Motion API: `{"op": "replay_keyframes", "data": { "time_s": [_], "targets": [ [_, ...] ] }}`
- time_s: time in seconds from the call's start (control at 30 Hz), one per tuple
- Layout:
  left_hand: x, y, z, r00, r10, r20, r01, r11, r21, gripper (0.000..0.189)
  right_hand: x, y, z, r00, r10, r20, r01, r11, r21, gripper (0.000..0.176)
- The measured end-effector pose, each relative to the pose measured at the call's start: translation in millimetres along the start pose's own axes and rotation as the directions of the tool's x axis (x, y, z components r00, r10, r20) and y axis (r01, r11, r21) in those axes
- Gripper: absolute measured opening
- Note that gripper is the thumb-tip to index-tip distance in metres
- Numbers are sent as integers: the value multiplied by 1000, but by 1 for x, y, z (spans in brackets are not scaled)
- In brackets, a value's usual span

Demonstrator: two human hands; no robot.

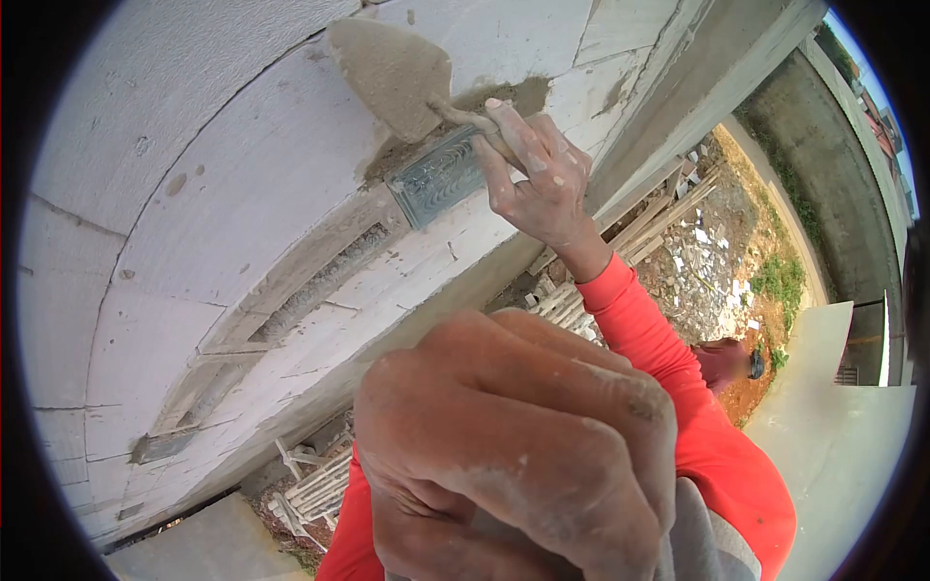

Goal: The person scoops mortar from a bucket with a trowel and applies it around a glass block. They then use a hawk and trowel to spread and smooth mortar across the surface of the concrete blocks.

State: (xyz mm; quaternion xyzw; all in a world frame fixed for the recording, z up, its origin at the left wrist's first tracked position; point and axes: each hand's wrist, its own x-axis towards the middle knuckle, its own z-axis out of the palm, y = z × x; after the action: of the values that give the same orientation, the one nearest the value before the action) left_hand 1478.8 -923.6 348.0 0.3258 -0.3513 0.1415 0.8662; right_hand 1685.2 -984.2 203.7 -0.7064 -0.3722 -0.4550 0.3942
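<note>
My right hand (547,184), dusted with mortar, grips the handle of a pointing trowel (392,77). The trowel's mortar-coated blade lies against the white block wall (281,155), by a smear of wet grey mortar (523,95). Just below the handle, a patterned glass block (436,179) sits in the upper end of a long slot in the wall. Large and close to the camera, my left hand (513,436) is closed with its fingers curled. Whatever it may hold is hidden from view.
The recessed slot (325,281) runs down the wall to the lower left. A concrete column (697,107) stands right of the wall. Far below lie wooden planks (668,208) and white rubble (702,261). Another person (722,366) is on the ground there.
</note>
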Motion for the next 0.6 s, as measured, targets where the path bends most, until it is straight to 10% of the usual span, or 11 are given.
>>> {"op": "replay_keyframes", "data": {
  "time_s": [0.07, 0.2, 0.27, 0.47, 0.57, 0.6],
  "targets": [
    [-9, -16, 13, 996, 31, -80, -41, 991, -125, 37, -9, -16, 3, 961, -163, 222, 167, 986, -1, 41],
    [-23, -4, 21, 986, 24, -162, -56, 979, -196, 34, -9, 37, 29, 984, 51, -172, -49, 999, 18, 42],
    [-31, 6, 24, 981, 8, -193, -42, 984, -172, 33, -3, 26, 24, 969, 206, -133, -174, 960, 220, 41],
    [-29, 7, 32, 983, 10, -183, -51, 975, -218, 30, -3, -32, 34, 999, 17, -38, -13, 996, 94, 34],
    [-35, 11, 31, 971, 205, -121, -225, 958, -179, 26, 3, -5, 30, 827, 557, -76, -491, 782, 385, 36],
    [-38, 3, 20, 947, 317, -48, -320, 929, -185, 25, 5, -11, 23, 861, 494, -121, -439, 842, 313, 34]
  ]
}}
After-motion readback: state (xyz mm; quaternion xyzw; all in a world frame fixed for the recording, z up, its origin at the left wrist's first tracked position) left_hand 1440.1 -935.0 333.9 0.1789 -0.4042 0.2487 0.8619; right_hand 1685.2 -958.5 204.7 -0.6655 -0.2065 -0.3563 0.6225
